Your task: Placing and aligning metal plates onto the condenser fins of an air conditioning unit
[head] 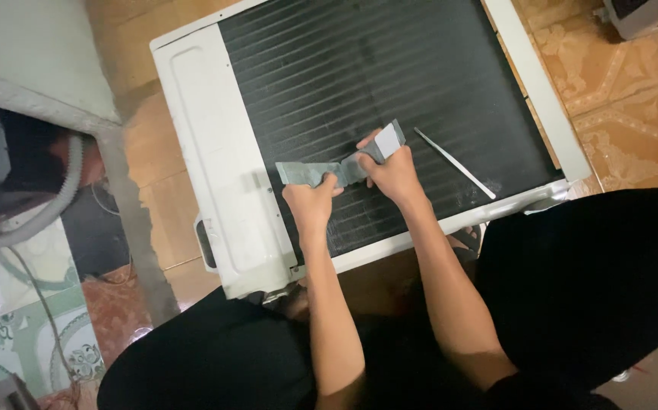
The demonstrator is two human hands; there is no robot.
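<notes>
Grey strip (321,171) stretched over dark coil fins (389,83), pinched at both ends: left hand (310,201) fingers clamped near its middle, right hand (393,171) gripping folded end. Keep tension even, fins undented. Thin metal rod (454,162) lies beyond.

Grey strip (321,171) looks like matt, slightly crumpled sandpaper or cloth, cannot tell which; air-conditioner casing (215,152) smooth white painted metal, faint sheen; coil fins (359,68) dark ribbed metal; thin rod (454,162) bright metal; floor tiles (632,114) glossy patterned ceramic.
</notes>
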